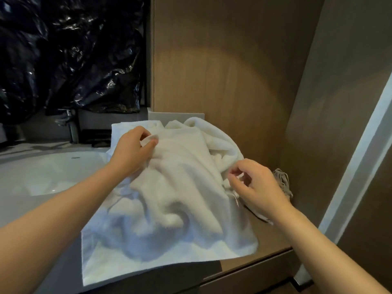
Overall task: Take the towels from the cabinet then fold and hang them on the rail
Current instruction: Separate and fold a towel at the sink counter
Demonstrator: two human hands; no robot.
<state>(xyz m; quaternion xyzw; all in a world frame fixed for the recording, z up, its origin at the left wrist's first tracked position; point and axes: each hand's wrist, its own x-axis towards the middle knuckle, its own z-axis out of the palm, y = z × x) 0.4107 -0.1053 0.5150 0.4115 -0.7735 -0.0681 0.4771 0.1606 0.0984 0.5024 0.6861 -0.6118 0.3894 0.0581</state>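
- Black plastic sheeting [70, 56] hung at my far left, above a white basin [42, 170].
- My left hand [131, 151] pinched a fold near the far end of the white towel [180, 187].
- The towel lay crumpled on the wooden counter [273, 240], its left side over the basin's edge.
- My right hand [256, 187], well apart from the left, pinched the towel's right edge with curled fingers.
- A tangle of pale cords [283, 181] lay just beyond that hand.
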